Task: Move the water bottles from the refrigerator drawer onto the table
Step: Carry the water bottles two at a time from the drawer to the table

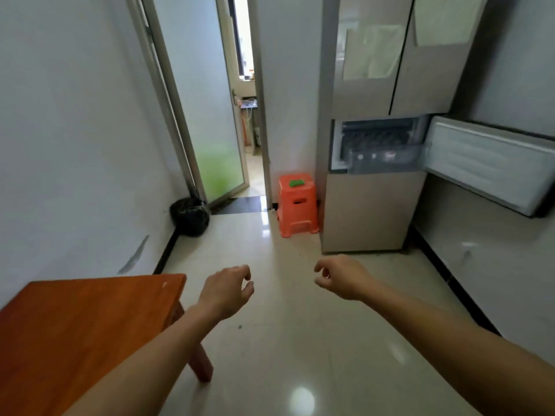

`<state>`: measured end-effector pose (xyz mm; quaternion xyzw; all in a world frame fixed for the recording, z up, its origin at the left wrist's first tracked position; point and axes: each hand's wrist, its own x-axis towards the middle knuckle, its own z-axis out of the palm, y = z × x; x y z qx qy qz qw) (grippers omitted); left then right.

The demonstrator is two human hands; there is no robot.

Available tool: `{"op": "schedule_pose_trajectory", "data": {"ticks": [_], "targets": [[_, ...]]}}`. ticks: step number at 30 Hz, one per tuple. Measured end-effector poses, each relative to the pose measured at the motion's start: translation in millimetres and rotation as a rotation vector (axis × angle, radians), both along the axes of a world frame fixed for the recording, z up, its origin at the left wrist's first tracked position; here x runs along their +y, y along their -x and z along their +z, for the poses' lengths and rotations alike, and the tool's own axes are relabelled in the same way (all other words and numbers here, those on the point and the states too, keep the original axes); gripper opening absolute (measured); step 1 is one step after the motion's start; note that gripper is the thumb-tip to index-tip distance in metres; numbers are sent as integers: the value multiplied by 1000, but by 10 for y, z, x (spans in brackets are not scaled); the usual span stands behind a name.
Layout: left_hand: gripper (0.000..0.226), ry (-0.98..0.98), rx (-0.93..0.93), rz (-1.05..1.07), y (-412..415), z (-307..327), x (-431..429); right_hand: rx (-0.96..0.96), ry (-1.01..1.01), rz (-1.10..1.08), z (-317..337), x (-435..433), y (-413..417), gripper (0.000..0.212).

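Your left hand [226, 291] hangs in the lower middle of the frame over the glossy cream tiled floor [285, 340], fingers loosely curled with thumb and forefinger close together, holding nothing. Your right hand [342, 277] is level with it a little to the right, well apart from it, fingers also loosely curled and holding nothing. In the lower left corner stands the orange-brown wooden table [75, 325]; its top is bare where it shows, and your left forearm crosses in front of its near right edge. The tall beige refrigerator [372, 211] fills the upper right. Its middle compartment stands open, with the white-lined compartment door [486, 163] swung out toward the right edge of the frame. Inside the opening sits the clear plastic drawer [387, 163]. The water bottles [374, 156] show only as small pale blurs behind its front wall, too soft to count. Both hands are well apart from the drawer. Just left of the refrigerator, at centre frame, is an orange plastic stool [297, 211] with a small green object [296, 183] lying on its seat. Further left, a black rubbish bag [189, 217] sits against the wall beside a frosted glass door [207, 115] that stands ajar.
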<state>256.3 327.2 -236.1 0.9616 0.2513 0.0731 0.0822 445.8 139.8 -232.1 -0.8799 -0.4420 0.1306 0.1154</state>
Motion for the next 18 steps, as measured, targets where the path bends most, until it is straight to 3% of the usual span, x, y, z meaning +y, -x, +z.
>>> {"op": "schedule_pose_trajectory", "data": {"ticks": [12,18], "targets": [[19,60,87,-376,-3343,20,-222,51,12,-406,16,-975,-2621,35],[18,54,92,-494,-4814,-113,-497,70,19,-479,-149,-1318,-3974,34]]}}
